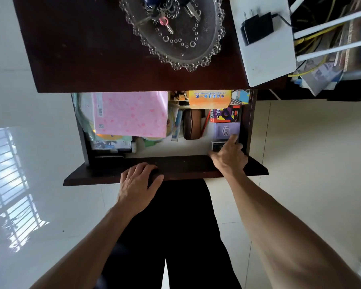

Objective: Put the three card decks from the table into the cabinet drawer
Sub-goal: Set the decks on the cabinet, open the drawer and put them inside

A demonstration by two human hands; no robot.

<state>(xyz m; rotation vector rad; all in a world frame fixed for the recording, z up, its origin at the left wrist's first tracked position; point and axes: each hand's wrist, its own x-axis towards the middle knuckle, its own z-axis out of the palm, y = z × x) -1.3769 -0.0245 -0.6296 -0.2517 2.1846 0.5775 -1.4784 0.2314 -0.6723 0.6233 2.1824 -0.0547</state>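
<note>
The dark wooden cabinet drawer (175,167) stands pulled out below the table top. At its right end lie three card decks in a row: a red and purple deck (225,114) at the back, a lilac deck (223,130) in the middle, and a dark deck (216,145) nearest the front, partly hidden. My right hand (229,156) reaches over the drawer front with its fingers on the dark deck and one finger stretched toward the lilac deck. My left hand (139,184) rests flat on the drawer's front panel, its fingers curled over the edge.
The drawer also holds a pink booklet (131,113), a brown case (192,124), an orange box (209,99) and discs at the left. On the table top sit a glass dish with keys (173,32) and a white router with a black plug (258,38). Glossy tiled floor surrounds the cabinet.
</note>
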